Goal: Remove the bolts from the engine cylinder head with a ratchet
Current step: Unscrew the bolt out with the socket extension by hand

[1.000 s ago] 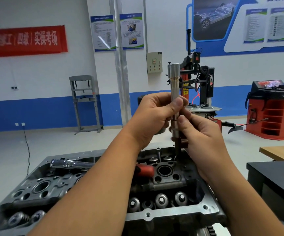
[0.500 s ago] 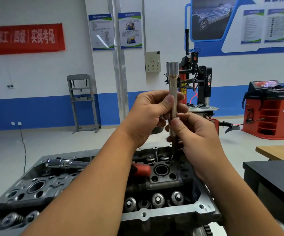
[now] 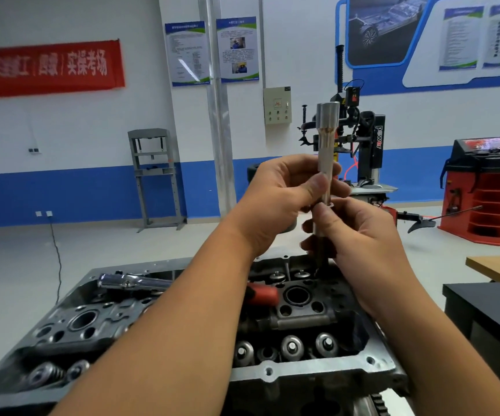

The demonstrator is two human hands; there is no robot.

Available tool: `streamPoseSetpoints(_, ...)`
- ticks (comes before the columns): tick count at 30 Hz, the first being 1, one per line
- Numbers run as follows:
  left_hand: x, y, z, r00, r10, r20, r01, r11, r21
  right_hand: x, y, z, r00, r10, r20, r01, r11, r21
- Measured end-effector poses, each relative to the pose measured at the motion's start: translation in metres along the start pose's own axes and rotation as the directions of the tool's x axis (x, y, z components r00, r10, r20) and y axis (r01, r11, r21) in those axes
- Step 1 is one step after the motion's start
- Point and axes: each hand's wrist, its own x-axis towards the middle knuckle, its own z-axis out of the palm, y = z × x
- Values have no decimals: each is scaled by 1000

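both hands pinch an upright long socket (image 3: 326, 151) above the cylinder head (image 3: 290, 313): left hand (image 3: 281, 196) fingers high, right hand (image 3: 359, 238) fingers lower. the ratchet (image 3: 131, 282) lies on the head.

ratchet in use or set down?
Set down. The ratchet lies flat across the cylinder head; both hands grip the upright socket extension instead.

White characters reading "实操考场" are seen on the red banner (image 3: 44, 67) on the wall; the characters further left on it are blurred. The word "power" is read vertically on the black column of the tyre machine (image 3: 377, 139). Text on the wall posters (image 3: 236, 49) is too small to be read.
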Motion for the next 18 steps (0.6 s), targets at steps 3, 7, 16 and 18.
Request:
streamPoseSetpoints(3, 2, -1, -3, 997, -15, -76, 11, 999, -41, -1, -1, 0, 999, -25, -33, 24, 999, -32)
streamPoseSetpoints(7, 4, -4, -4, 997, 19, -69, -24, 997, -74, -3, -3, 0, 992, -39, -116, 30, 997, -74)
streamPoseSetpoints(16, 3, -4, -6, 1000, 23, 4, -23, 999, -39, -2, -2, 2, 1000, -22, 7, 22, 1000, -9)
streamPoseSetpoints(18, 2, -3, -5, 1000, 24, -6, -24, 998, -56, -2, -3, 2, 999, -25, -23, 26, 999, 22)
